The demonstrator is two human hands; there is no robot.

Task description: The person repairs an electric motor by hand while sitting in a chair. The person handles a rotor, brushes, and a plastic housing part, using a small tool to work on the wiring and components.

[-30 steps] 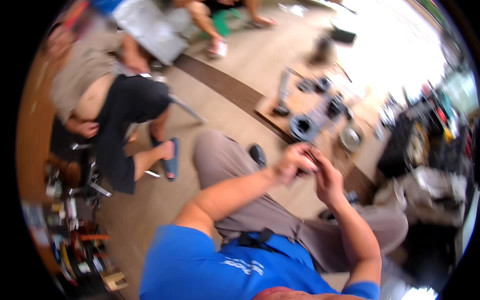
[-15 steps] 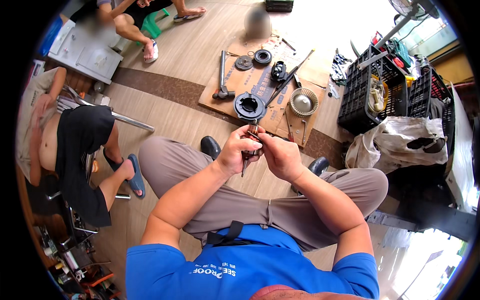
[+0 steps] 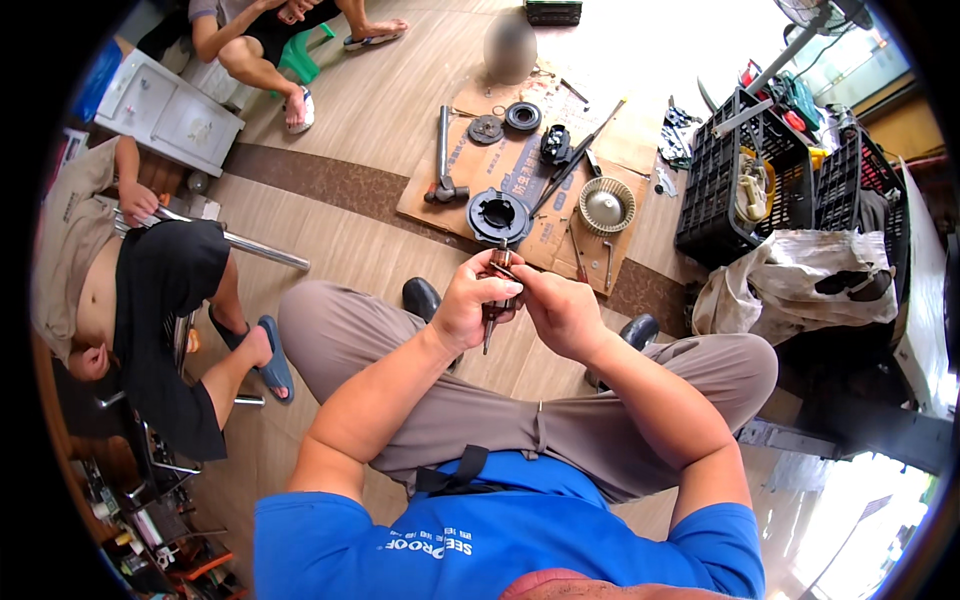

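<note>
My left hand [image 3: 466, 306] is closed around a motor armature [image 3: 501, 258] with a copper-coloured upper section. The armature's thin shaft [image 3: 488, 335] sticks out below my fingers, pointing toward me. My right hand [image 3: 563, 314] is pinched at the armature's side, thumb and forefinger together. Against the copper section lies a small dark sliver, and its far end disappears into my right fingers, so its kind is hidden. Just beyond both hands, a round black and grey motor housing [image 3: 498, 215] rests on a flattened cardboard sheet [image 3: 425, 205].
On the cardboard lie a hammer [image 3: 444, 160], a white fan wheel [image 3: 607, 205], a black ring part [image 3: 523, 116], a disc [image 3: 485, 129] and screwdrivers. Black crates [image 3: 735, 185] stand at the right, with a stained cloth bag [image 3: 795, 285]. Two people sit at the left, one beside a metal bar [image 3: 265, 250].
My hands stay almost in place, with the armature still between them. The nearer person at the left has lowered their arms; the farther one's hands have shifted slightly.
</note>
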